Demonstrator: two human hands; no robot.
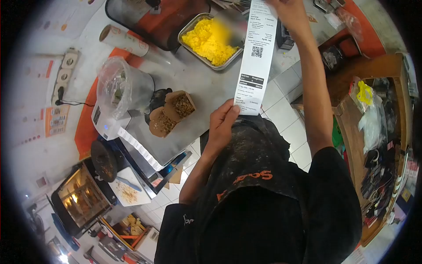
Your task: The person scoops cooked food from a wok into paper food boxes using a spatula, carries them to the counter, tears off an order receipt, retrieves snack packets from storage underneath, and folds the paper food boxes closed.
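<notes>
A long printed receipt (252, 61) with a QR code stretches lengthwise between my two hands over the front of the metal counter. My left hand (223, 121) pinches its lower end between thumb and fingers. At the top edge of the view, my right hand (288, 13) grips the other end, its fingertips partly cut off. Left of the receipt sits a metal tray (210, 66) of crumbly yellow food (204, 42), part of it blurred. Nearer my left hand stands an open brown cardboard food box (172, 113) with dark, crumbly food in both halves.
A clear tub (145, 83) lined with a plastic bag and a paper cup (123, 39) stand on the left. A label strip (140, 147) hangs over the counter edge. Lower left are a knife (129, 183) on a white cutting board (127, 193); at right, a cluttered wooden shelf (347, 127).
</notes>
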